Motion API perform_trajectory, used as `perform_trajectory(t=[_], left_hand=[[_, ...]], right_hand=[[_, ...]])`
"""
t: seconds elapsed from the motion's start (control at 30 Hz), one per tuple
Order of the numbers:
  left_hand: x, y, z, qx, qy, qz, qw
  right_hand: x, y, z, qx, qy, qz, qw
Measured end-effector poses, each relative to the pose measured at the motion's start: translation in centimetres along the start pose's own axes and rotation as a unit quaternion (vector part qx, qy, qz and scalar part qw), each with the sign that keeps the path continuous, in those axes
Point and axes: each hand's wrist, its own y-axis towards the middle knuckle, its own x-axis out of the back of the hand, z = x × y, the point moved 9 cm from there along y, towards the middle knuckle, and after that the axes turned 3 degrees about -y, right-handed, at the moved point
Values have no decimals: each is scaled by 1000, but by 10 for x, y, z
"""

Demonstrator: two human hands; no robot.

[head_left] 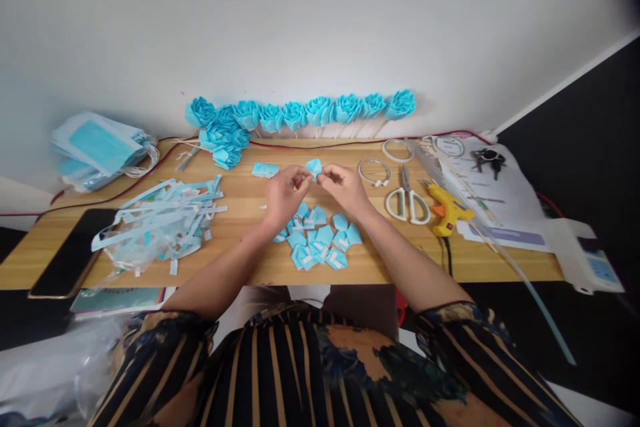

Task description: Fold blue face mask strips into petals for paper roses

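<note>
Between both hands, above the middle of the table, is a small blue petal piece (313,166) with a pointed top. My left hand (287,190) pinches its lower left side, and my right hand (345,188) pinches the lower right. A flat blue folded piece (265,170) lies just left of my left hand. Below the hands, between my forearms, a loose pile of blue petals (320,240) lies on the wood, several with white strips on them. Finished-looking blue flowers (295,116) on pale stems lean in a row along the wall.
On the left are face masks (103,147), cut blue and white strips (165,220) and a phone (75,250). On the right lie tape rings (374,171), scissors (407,200), a yellow glue gun (447,210), keys (489,161) on papers, and a white device (583,255). A red cable runs along the back.
</note>
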Motion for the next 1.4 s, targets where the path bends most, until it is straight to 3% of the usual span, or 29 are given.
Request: perform_trajectory(t=[0.47,0.97,1.2,1.4], left_hand=[[1,1,-8,-52,110,-6,993],[0,-4,-16,-85,161,-16,983],[-1,-4,-17,-88,168,-19,982],[-1,-2,-13,-81,116,-7,990]], right_hand=[[1,-2,6,52,-83,-35,995],[0,-5,16,112,-136,-47,983],[0,-5,15,112,-140,-53,982],[0,-4,14,105,-127,-48,985]])
